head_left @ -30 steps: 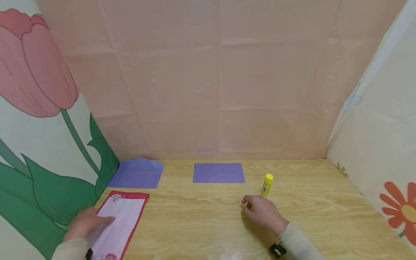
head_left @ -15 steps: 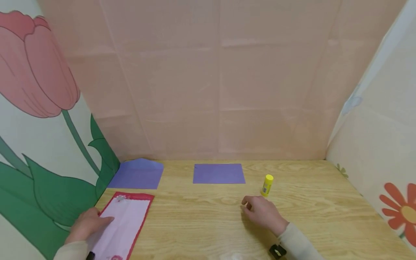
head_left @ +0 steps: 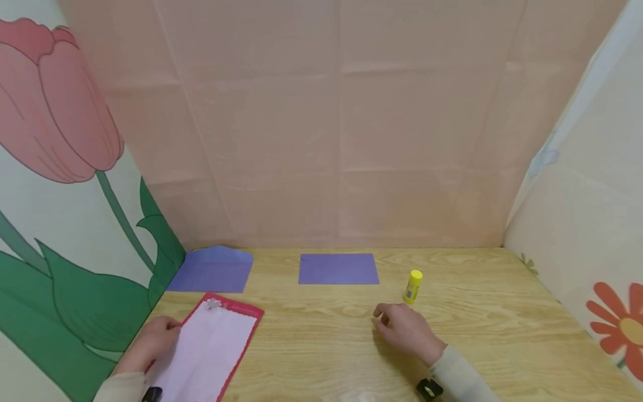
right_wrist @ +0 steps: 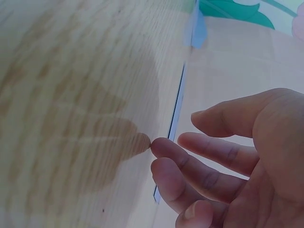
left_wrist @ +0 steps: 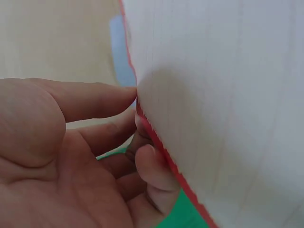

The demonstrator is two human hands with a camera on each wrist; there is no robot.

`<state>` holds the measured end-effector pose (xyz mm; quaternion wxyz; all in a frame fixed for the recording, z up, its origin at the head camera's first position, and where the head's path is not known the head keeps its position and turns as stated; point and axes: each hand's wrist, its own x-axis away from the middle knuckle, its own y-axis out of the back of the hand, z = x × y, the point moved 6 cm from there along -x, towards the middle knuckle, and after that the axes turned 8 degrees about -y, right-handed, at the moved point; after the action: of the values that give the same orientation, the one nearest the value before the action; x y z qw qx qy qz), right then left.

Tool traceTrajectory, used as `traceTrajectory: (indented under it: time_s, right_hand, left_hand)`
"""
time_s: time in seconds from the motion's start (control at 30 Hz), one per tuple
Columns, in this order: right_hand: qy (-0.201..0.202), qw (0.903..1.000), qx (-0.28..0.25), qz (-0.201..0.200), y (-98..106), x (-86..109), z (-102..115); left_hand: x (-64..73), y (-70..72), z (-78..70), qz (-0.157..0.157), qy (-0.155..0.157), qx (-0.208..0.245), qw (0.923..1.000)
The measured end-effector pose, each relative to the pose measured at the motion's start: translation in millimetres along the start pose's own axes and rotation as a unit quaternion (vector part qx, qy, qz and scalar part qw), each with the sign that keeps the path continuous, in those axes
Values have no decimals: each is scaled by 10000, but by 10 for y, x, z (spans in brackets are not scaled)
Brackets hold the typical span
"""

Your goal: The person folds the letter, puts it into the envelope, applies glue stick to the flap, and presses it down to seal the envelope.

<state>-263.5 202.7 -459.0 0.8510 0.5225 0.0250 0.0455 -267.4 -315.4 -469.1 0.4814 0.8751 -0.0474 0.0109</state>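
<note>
My left hand [head_left: 154,339] pinches the left edge of a sheet of letter paper [head_left: 213,349], white with a red border and a small flower decoration at its top. In the left wrist view the thumb and fingers [left_wrist: 102,100] meet at the red edge of this sheet, which shows faint lines and is lifted there. My right hand [head_left: 407,329] rests on the table with loosely bent fingers [right_wrist: 199,168] and nothing in them. Just beyond it a yellow glue stick [head_left: 413,286] stands upright.
A purple envelope [head_left: 211,273] with its flap open lies at the back left of the wooden table [head_left: 311,346]. A flat purple rectangle [head_left: 339,269] lies at the back middle. A covered wall [head_left: 321,139] rises behind; flower-printed panels stand at both sides.
My left hand has moved right, bringing the letter paper with it and turning it clockwise. Its thumb, earlier lying over the sheet, now pinches the edge. The right hand stays put.
</note>
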Motion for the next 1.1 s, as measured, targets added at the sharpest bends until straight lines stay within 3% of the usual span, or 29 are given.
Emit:
traceTrajectory:
  time_s: [0.37, 0.73, 0.9, 1.1]
  right_hand:
    - [168, 9998, 3, -45, 2, 16, 17]
    - [482, 9986, -167, 135, -29, 22, 130]
    - [767, 9966, -260, 156, -79, 25, 204]
    - [1193, 9918, -446, 119, -115, 37, 284]
  left_hand:
    - [-105, -201, -496, 3, -98, 643, 9979]
    - [-128, -377, -1007, -76, -681, 1295, 9892]
    - [-152, -508, -1164, 63, -946, 1862, 9779]
    - [-188, -726, -1354, 621, -1195, 2702, 9533]
